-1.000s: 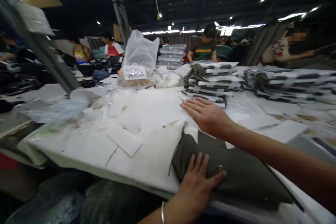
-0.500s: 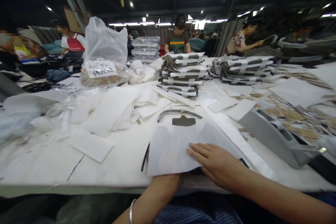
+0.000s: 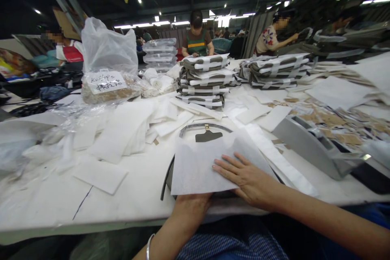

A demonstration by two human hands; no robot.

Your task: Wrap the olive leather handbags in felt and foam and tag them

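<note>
A white sheet of paper or thin foam (image 3: 195, 166) lies over what looks like a grey-olive bag (image 3: 169, 178), most of which it hides. Beyond the sheet's far edge show the bag's curved handle (image 3: 185, 131) and a dark tab (image 3: 209, 136) with a gold-coloured fitting. My right hand (image 3: 243, 174) rests flat on the sheet, fingers stretched and a little spread. My left hand (image 3: 193, 202) reaches in under the near edge of the sheet, so its fingers are hidden.
Wrapped grey-olive bags stand in stacks (image 3: 204, 79) at the back. White sheets (image 3: 122, 130) lie to the left, near a plastic bag (image 3: 109, 53). A grey tape dispenser (image 3: 313, 146) stands at right, by paper pieces (image 3: 338, 124). Co-workers (image 3: 198, 42) sit across the table.
The view has shifted slightly. My right hand's fingers have spread a little on the sheet. My left hand stays under it, and more of the bag's left side shows.
</note>
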